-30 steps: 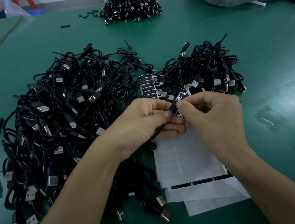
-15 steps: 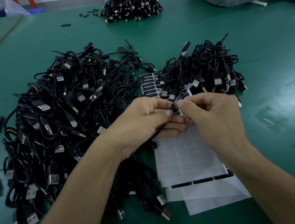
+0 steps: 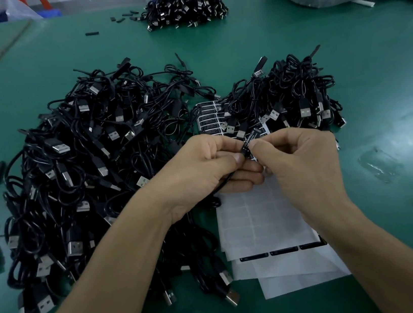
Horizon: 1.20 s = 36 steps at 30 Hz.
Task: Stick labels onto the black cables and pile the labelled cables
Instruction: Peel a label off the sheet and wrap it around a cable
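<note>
Cables [image 3: 91, 172] lie in three piles; left hand [image 3: 202, 169] and right hand [image 3: 305, 166] together pinch one labelled cable [image 3: 250, 138].

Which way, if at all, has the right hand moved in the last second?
No. The right hand still pinches the label on the cable held by the left hand, at the same spot just above the white label sheets.

Holding both bare forearms angled in from the lower corners, converging near the middle. Curling the left hand [image 3: 201, 167] knuckles-up, pinching the cable [image 3: 250, 138] between thumb and forefinger. Facing it with the right hand [image 3: 307, 160], thumb and forefinger pinching the same cable, fingertips almost touching the left's.
</note>
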Motion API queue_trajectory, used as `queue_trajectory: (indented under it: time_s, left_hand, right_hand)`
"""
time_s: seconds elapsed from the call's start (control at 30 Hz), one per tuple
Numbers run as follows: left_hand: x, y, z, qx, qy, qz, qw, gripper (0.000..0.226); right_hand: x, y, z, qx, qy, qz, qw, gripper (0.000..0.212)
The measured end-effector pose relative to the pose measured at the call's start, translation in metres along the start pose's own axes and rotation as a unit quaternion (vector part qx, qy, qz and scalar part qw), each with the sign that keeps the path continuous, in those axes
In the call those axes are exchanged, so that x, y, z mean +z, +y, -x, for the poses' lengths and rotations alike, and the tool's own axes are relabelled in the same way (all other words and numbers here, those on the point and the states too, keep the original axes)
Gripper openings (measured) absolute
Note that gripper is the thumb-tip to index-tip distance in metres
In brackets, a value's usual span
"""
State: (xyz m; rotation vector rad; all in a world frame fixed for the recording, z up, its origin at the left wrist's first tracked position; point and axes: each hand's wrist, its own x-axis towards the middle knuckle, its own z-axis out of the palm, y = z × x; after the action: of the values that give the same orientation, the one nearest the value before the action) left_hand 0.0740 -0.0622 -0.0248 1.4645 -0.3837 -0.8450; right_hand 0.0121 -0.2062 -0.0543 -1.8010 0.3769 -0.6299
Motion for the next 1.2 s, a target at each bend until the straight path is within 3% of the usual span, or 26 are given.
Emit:
queue_trajectory:
  time_s: [1.07,1.2]
  left_hand:
    - [-0.002,-0.0022,0.0007,0.011,-0.001,-0.017,1.0,0.019]
    - [-0.0032,-0.0022,0.0001,0.009,-0.007,-0.025,1.0,0.018]
  right_hand:
    - [-0.001,-0.0018,-0.0013,-0.013,0.003,0.012,1.0,0.002]
    - [-0.0024,-0.0021,-0.0017,-0.018,0.005,0.013,1.0,0.02]
